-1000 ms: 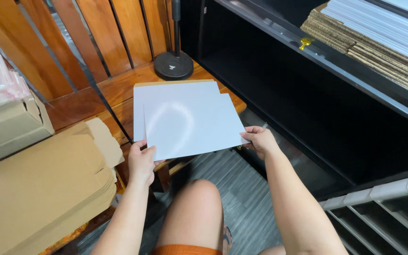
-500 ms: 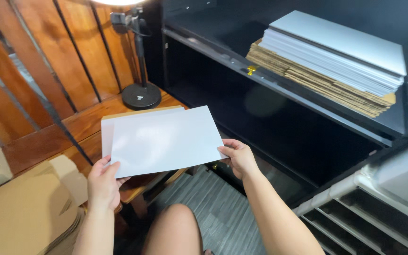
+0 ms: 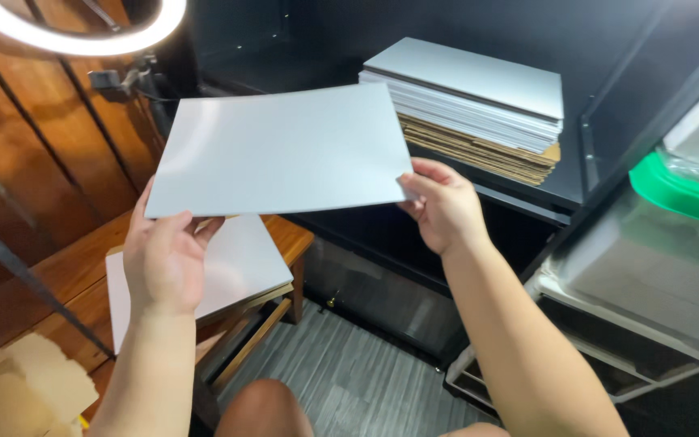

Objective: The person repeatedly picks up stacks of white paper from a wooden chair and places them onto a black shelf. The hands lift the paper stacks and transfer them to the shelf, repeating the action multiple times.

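White sheet (image 3: pixel 285 150) is held flat in the air between both hands, each grip pinched on one of its near corners. The left hand (image 3: pixel 163 259) clasps the lower left corner, thumb on top and fingers beneath; the right hand (image 3: pixel 442 202) grasps the lower right corner the same way. Directly below the left grip, more white sheets (image 3: pixel 228 271) lie on the wooden table (image 3: pixel 58 279). Beyond the right grip, a stack of white and brown boards (image 3: pixel 479 105) rests on a black shelf (image 3: pixel 544 194). Above the left grip glows a ring light (image 3: pixel 82 40). Right of the right grip stands a clear bin with a green lid (image 3: pixel 673 194).
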